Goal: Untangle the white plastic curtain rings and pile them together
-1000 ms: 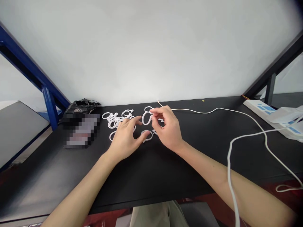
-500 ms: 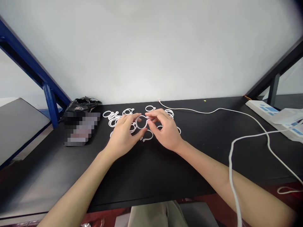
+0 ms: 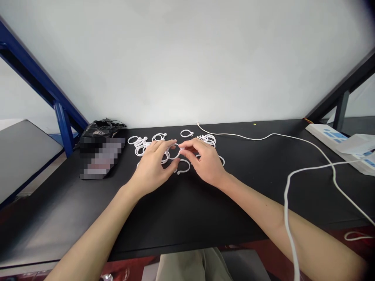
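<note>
Both hands meet over a black table (image 3: 181, 207) on one white plastic ring (image 3: 175, 151). My left hand (image 3: 154, 166) pinches its left side with thumb and fingers. My right hand (image 3: 203, 162) pinches its right side. Another white ring (image 3: 184, 166) lies flat just below the held one, between the two hands. A heap of white rings (image 3: 140, 145) lies left of my left hand, and a second cluster of rings (image 3: 208, 139) lies behind my right hand. A single ring (image 3: 186, 134) rests farther back.
A black plastic bag (image 3: 101, 128) sits at the table's back left above a blurred patch. A white cable (image 3: 281, 156) runs from the back centre across the right side and over my right forearm. White and blue packets (image 3: 345, 142) lie at the far right. Blue frame (image 3: 63, 128) stands left.
My right hand carried the ring left and down from the back cluster. My left hand lifted its fingers and took hold of the ring's other side.
</note>
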`<action>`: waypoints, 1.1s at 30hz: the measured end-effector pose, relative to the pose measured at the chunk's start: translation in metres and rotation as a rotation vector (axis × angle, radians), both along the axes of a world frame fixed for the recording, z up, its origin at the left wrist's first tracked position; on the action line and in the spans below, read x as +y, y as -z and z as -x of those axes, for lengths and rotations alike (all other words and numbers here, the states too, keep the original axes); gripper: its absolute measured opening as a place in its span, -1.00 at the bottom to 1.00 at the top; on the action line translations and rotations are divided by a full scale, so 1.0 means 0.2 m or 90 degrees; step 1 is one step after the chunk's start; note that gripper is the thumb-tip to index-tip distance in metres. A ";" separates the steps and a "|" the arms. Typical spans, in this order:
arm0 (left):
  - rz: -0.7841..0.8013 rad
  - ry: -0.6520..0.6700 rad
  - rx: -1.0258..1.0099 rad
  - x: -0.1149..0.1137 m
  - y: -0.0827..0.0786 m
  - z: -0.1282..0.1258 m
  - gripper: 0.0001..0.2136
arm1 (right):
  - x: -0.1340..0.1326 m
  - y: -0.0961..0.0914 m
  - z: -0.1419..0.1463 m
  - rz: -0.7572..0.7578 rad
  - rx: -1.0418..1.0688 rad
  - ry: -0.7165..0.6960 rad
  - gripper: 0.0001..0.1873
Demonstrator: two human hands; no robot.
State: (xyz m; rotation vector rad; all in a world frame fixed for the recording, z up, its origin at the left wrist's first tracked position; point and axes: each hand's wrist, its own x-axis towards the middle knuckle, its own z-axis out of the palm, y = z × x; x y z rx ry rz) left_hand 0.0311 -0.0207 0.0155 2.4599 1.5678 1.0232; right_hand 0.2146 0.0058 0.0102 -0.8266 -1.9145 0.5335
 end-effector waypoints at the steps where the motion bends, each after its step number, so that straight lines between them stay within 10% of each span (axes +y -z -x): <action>1: -0.008 0.006 0.002 0.00 0.00 0.00 -0.66 | 0.00 0.00 0.00 -0.001 -0.004 0.001 -0.91; 26: -0.006 0.050 0.012 0.01 0.02 0.01 -0.68 | 0.01 0.00 0.00 -0.012 -0.016 -0.018 -0.87; 33: -0.043 -0.130 0.053 0.06 0.02 0.08 -0.65 | 0.01 0.01 0.00 0.025 -0.093 0.023 -0.70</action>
